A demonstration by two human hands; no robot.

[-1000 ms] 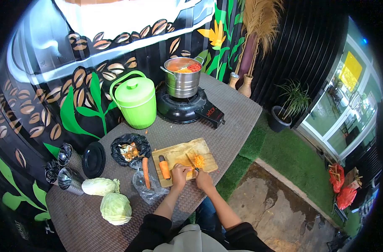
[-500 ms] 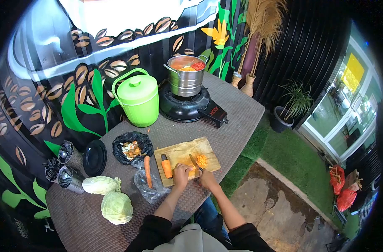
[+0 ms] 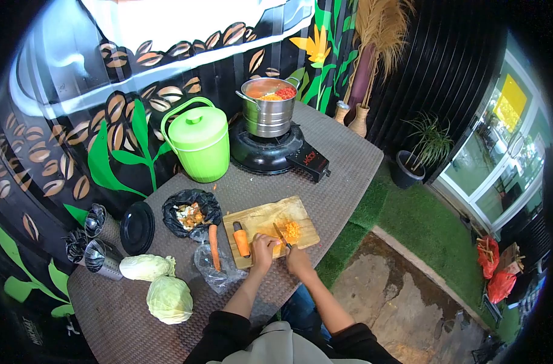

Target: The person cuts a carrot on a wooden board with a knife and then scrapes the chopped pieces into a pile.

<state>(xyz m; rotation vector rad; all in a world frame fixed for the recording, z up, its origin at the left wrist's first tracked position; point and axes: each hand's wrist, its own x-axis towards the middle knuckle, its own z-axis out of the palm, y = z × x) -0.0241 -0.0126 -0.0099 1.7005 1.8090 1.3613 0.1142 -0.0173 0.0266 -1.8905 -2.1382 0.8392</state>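
Note:
My right hand is closed round the handle of a knife, its blade pointing away over the wooden cutting board. Close beside it, my left hand has its fingers bent down on an orange carrot piece, partly hidden by the hand. A heap of diced carrot lies just right of the blade. Left of my left hand, a thick orange carrot piece rests on the board, with something dark at its far end. One long carrot lies off the board on clear plastic.
A black bag of scraps, a napa cabbage and a round cabbage are to the left. Behind stand a lidded green bucket and a steel pot of chopped vegetables on a black stove. Metal cups hold utensils.
The view has shifted very slightly. Both hands and the knife stay in nearly the same place on the board.

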